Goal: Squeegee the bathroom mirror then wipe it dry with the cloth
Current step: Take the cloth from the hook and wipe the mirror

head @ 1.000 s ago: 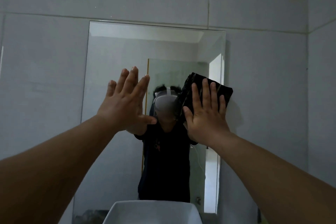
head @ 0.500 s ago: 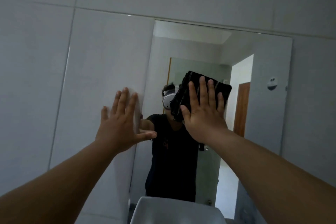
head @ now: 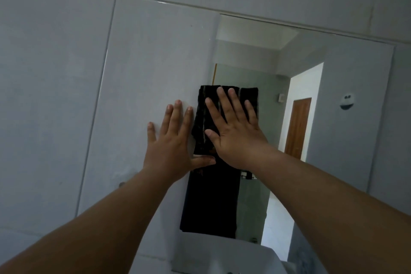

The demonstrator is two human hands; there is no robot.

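Observation:
The frameless bathroom mirror [head: 338, 100] hangs on the tiled wall, right of centre. A folded black cloth [head: 205, 118] lies flat against the glass at the mirror's left edge. My right hand [head: 235, 131] presses on the cloth with fingers spread. My left hand [head: 171, 147] rests flat on the wall tile just left of the mirror's edge, fingers apart, thumb touching the glass below the cloth. No squeegee is in view.
A white basin [head: 222, 256] sits below the mirror at the bottom. Grey wall tiles [head: 66, 95] fill the left side. In the reflection I see a wooden door [head: 297, 127], a bright doorway and a dark torso.
The view has swung left, so the mirror now sits further right. My right hand has slid the cloth to the mirror's left edge. My left hand now lies on the tile beside the glass.

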